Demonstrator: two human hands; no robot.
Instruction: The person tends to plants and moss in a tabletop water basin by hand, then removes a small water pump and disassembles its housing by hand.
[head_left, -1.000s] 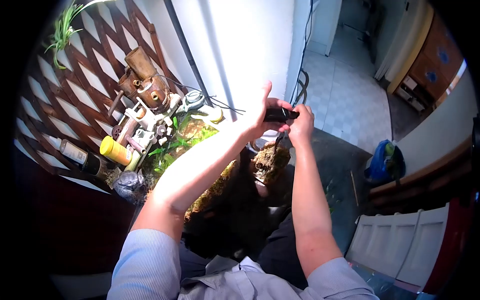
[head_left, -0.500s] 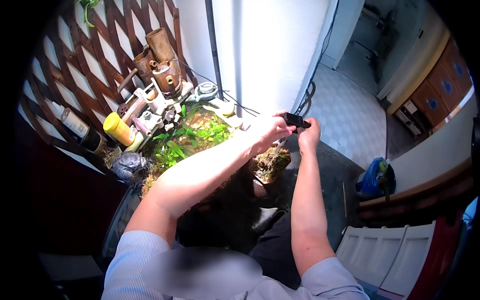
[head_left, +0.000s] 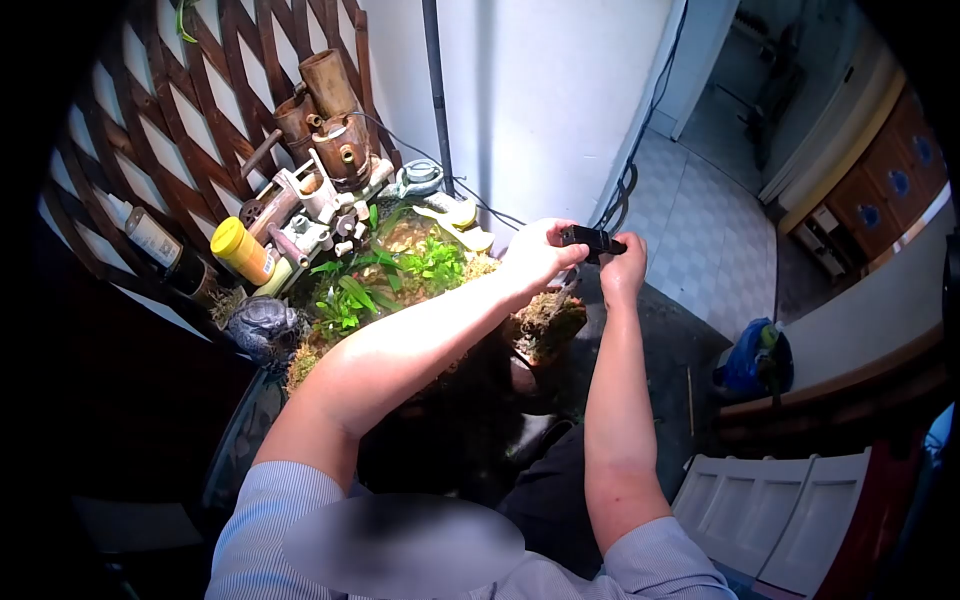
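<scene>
Both my hands are raised in front of me at a small black rectangular device [head_left: 590, 239], above the right end of a planted water garden. Its left end is pinched by my left hand [head_left: 540, 252], with the fingers closed. My right hand [head_left: 624, 265] has its fingers closed around the other end, partly hiding it. A mossy piece of wood or rock [head_left: 547, 325] lies below the hands. Green plants [head_left: 435, 262] grow to the left, beyond my left forearm. What the device is exactly, I cannot tell.
Bamboo tubes [head_left: 340, 155], pipe fittings [head_left: 315, 190], a yellow-lidded jar [head_left: 243, 252] and a dark turtle-shaped ornament [head_left: 262, 328] crowd the left side. Black cables [head_left: 625, 195] hang along the wall corner. A bin with a blue bag [head_left: 750, 360] stands on the right.
My view has shifted slightly, so the surroundings sit a little lower and to the right. The white wall looks less bright. Both hands keep their hold on the black device.
</scene>
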